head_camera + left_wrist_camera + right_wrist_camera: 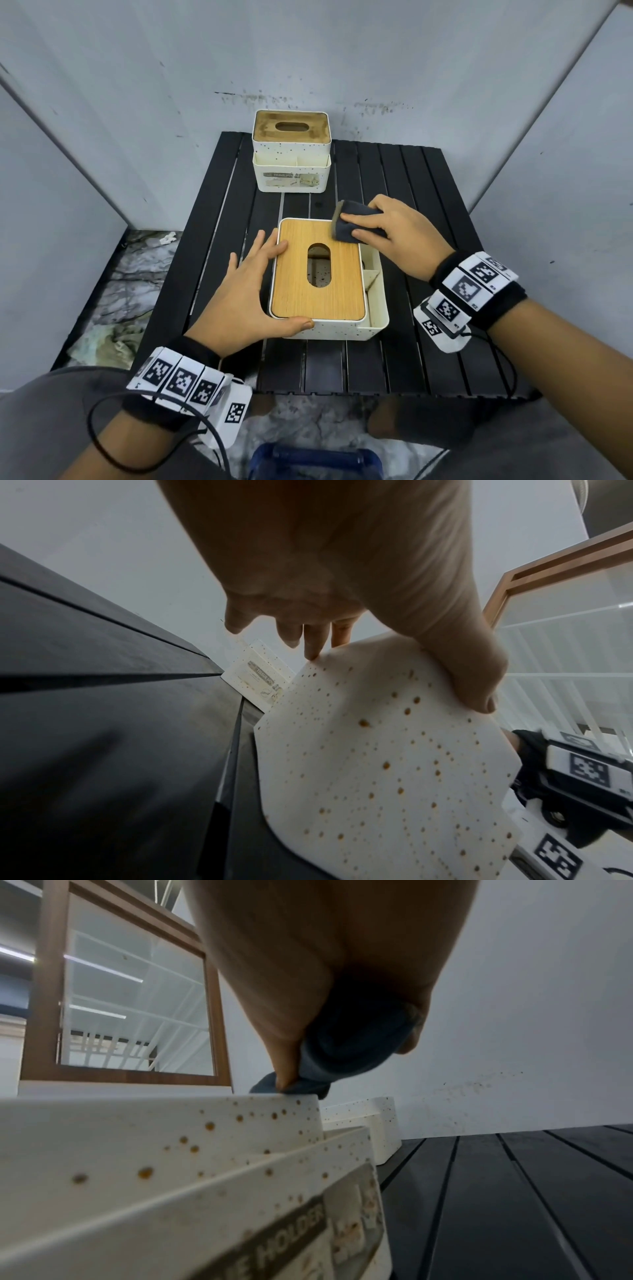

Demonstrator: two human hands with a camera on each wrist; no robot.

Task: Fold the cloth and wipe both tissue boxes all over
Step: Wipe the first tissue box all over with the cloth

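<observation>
**Folded cloth on the far corner of the near tissue box**

On the black slatted table (428,212), two white speckled tissue boxes stood well apart. The near tissue box (342,330) lay lengthwise in front of the person, its bamboo lid (294,277) with an oval slot facing up. The far tissue box (291,171) stood against the grey wall (308,51), its own wooden lid darker and stained.

The right hand (400,233) gripped the folded dark grey cloth (352,219), thumb and fingers curled round it, and pressed it onto the far right corner of the bamboo lid. The left hand (246,291) lay against the near box's left side with fingers straight and spread, thumb along the front rim, fingertips at the lid's far left edge.

The head view alone showed the lids and the side compartments on the near box's right. The left wrist view showed the brown specks on the box wall (377,750) under the thumb and fingers (311,650), and a printed label on the far box (253,680). The right wrist view showed the cloth (346,1042) bunched in the palm, its lower edge touching the box rim (171,1104), and a label reading "HOLDER" on the box's side.
</observation>
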